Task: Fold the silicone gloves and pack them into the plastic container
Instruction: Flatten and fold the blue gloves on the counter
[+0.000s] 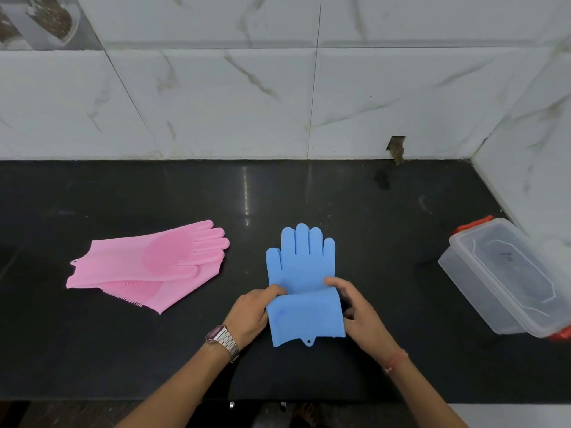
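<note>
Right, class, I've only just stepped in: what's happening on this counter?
A person is folding a blue silicone glove on the black countertop. The left hand and right hand pinch its two side edges at the crease, where the cuff half has been turned over the palm. A pair of pink silicone gloves lies unfolded to the left. The clear plastic container sits at the right with its lid on and nothing visible inside.
</note>
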`<state>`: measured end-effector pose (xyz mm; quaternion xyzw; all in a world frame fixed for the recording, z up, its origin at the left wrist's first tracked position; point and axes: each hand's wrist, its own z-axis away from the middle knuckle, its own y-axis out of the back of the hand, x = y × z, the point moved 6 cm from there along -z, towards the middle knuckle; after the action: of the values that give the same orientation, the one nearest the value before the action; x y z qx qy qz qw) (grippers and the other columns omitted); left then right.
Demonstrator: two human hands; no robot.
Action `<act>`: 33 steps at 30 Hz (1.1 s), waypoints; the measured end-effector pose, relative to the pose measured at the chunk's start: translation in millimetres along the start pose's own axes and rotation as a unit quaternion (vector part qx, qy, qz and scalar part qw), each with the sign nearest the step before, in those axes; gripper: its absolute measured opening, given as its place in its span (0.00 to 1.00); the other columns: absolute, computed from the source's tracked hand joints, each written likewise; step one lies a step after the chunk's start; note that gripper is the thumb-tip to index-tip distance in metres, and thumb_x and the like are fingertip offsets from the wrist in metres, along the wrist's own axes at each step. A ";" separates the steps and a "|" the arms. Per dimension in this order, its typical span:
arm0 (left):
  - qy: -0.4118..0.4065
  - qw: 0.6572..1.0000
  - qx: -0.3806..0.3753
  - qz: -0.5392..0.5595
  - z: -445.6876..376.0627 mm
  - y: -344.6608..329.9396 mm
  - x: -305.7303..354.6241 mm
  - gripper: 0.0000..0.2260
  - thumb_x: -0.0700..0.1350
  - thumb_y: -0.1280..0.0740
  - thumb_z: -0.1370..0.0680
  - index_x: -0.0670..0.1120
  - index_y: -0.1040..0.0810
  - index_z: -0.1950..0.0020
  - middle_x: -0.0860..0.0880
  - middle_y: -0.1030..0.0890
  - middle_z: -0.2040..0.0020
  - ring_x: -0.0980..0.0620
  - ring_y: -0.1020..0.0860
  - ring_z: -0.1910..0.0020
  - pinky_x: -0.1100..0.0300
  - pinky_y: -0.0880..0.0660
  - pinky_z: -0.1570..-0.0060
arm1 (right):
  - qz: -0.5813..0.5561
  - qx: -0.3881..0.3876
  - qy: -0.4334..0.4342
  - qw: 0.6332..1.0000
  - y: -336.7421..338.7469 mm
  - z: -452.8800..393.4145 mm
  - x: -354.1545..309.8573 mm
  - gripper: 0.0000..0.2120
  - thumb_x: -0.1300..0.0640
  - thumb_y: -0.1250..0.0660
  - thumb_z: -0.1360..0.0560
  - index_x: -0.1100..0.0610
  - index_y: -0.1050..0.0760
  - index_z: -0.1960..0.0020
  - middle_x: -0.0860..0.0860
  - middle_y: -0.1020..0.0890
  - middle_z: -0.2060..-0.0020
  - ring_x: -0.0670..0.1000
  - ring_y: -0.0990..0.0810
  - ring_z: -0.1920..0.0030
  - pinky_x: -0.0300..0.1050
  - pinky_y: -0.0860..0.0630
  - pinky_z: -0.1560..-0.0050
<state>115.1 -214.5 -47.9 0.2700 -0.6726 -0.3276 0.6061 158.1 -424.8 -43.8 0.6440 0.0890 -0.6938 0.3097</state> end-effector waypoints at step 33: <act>0.252 0.959 0.107 -0.072 -76.7 11.0 -14.8 0.10 0.50 0.38 0.22 0.49 0.33 0.43 0.49 0.23 0.48 0.43 0.22 0.55 0.52 0.27 0.61 | 0.251 0.284 -0.087 0.921 16.1 -81.2 -15.8 0.12 0.54 0.32 0.24 0.49 0.31 0.44 0.46 0.22 0.55 0.49 0.22 0.56 0.43 0.24 0.60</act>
<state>193.3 -204.9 -45.1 0.4552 -0.5077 -0.2179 0.6982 234.5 -390.1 -37.0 0.6436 -0.3034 -0.6427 0.2839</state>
